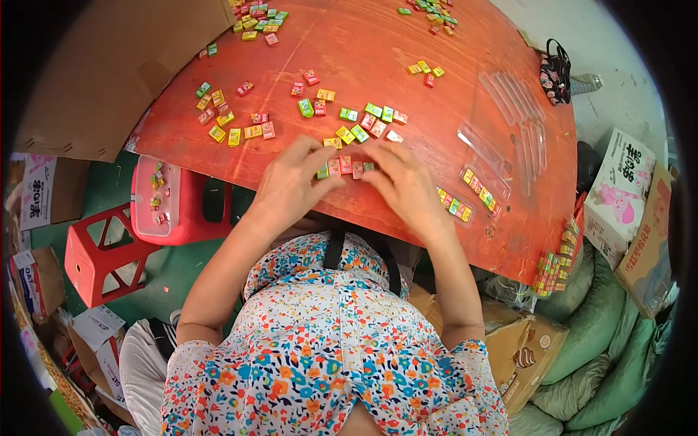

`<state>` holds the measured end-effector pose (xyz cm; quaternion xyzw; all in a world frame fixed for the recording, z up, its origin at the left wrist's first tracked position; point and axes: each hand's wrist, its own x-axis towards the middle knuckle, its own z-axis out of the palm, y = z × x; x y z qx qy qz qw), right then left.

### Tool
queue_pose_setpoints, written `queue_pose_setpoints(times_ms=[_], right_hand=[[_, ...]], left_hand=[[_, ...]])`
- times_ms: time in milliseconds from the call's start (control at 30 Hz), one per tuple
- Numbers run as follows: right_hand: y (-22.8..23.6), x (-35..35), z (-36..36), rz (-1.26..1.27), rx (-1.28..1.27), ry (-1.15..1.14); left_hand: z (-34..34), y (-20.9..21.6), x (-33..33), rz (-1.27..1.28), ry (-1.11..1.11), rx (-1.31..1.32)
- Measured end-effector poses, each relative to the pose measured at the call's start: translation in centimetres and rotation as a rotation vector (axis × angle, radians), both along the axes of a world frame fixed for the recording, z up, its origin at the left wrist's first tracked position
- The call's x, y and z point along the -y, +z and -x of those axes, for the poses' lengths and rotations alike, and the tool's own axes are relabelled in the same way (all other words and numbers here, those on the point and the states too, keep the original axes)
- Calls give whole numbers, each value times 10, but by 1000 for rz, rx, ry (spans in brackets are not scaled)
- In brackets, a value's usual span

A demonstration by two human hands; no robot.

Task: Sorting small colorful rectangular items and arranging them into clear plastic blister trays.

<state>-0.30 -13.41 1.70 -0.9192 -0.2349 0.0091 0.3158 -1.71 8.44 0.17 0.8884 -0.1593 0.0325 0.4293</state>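
Observation:
A short row of small candy-sized boxes point(345, 166) in red, pink and green lies at the near edge of the red table. My left hand point(289, 182) curls round its left end, the thumb on the near side and the fingers on the far side. At the other end, my right hand point(406, 185) bends its thumb and fingers about the last boxes; its fingertips partly cover them. Just beyond the fingers lie loose yellow and green boxes point(352, 135). Beside my right wrist, a clear plastic tray point(456, 203) holds a row of similar boxes.
Another filled tray point(481, 190) and empty clear trays point(512, 98) lie to the right. Loose boxes point(233, 116) are scattered leftward and at the far side. Stacked boxes point(556, 261) stand at the right corner. A cardboard carton point(116, 73) and red stools point(109, 254) flank the left.

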Motion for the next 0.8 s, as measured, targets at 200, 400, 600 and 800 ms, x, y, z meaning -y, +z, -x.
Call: queue_pose_setpoints(times_ms=[200,400,600,800], right_hand=[[3,-6,-52,238,399,239],[-2,8,-46,169,371,204],[8,21,6,60,18,58],[3,15,6,104,32,-1]], left_hand=[[-37,-5,0,-154,-48,338],[-42,-3,-6,-190,-31,247],[-1,6,-24,-39,49,-22],[8,2,-20,-122,57,-20]])
